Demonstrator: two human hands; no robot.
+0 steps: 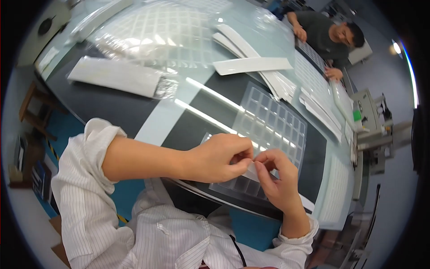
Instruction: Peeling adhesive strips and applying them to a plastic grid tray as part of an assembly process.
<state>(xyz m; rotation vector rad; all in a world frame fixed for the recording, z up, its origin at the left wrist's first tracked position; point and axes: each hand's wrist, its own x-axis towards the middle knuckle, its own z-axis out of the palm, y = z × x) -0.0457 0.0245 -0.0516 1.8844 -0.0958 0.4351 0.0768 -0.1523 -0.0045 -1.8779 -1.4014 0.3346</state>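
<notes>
My left hand (pixel 224 158) and my right hand (pixel 280 177) meet over the near edge of the table, thumb and forefinger of each closed in a pinch. Between the fingertips is something small and pale, too small to name. Beneath my hands lies a clear plastic tray (pixel 292 128) divided into rows of square pockets. Its near part is partly covered by both hands. A whitish strip shows just below the fingertips, and I cannot tell whether it is held or lies on the tray.
Beyond the tray lie white strips (pixel 253 65), crossed over one another. A plastic-wrapped white bundle (pixel 116 77) rests at left, before stacked clear trays (pixel 156 33). More strips (pixel 320 114) lie at right. At far right another person (pixel 320 38) works over a tray. A wooden stool (pixel 33 107) stands left.
</notes>
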